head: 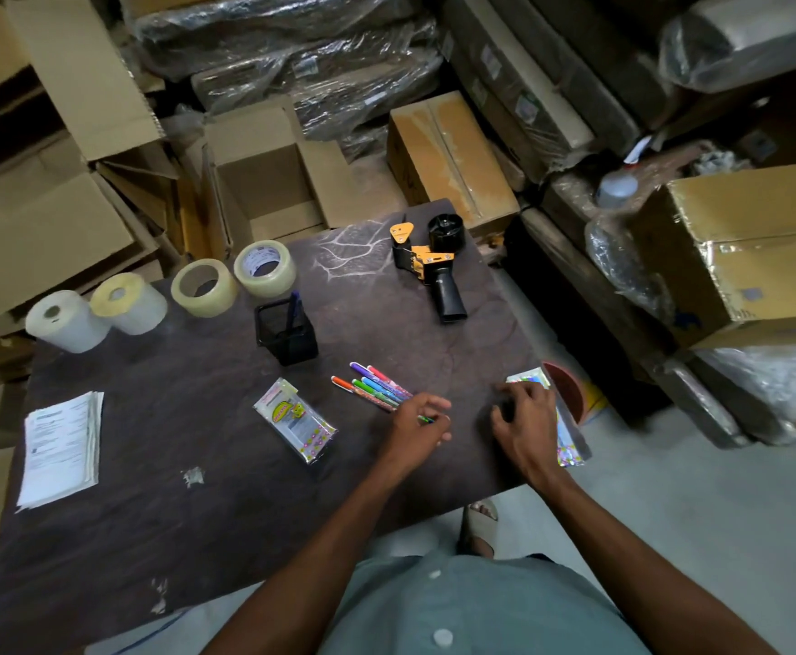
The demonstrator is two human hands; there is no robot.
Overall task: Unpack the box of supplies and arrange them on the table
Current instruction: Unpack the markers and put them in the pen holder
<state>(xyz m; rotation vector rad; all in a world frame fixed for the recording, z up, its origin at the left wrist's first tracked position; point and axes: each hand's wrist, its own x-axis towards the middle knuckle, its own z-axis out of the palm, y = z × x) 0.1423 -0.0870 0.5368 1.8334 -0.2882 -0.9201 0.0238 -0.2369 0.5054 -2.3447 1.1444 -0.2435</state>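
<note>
Several coloured markers lie side by side on the dark table. My left hand rests at their near ends, fingers curled around a green marker. My right hand presses on a shiny clear packet at the table's right edge. Another clear packet with a yellow label lies left of the markers. A black mesh pen holder with a blue pen stands behind them. Two clear tape rolls, two white paper rolls and a yellow-black tape dispenser sit farther back.
A stack of printed papers lies at the table's left. An open cardboard box stands behind the table among many cartons and wrapped bundles. A taped carton sits at right. My sandalled foot is on the grey floor.
</note>
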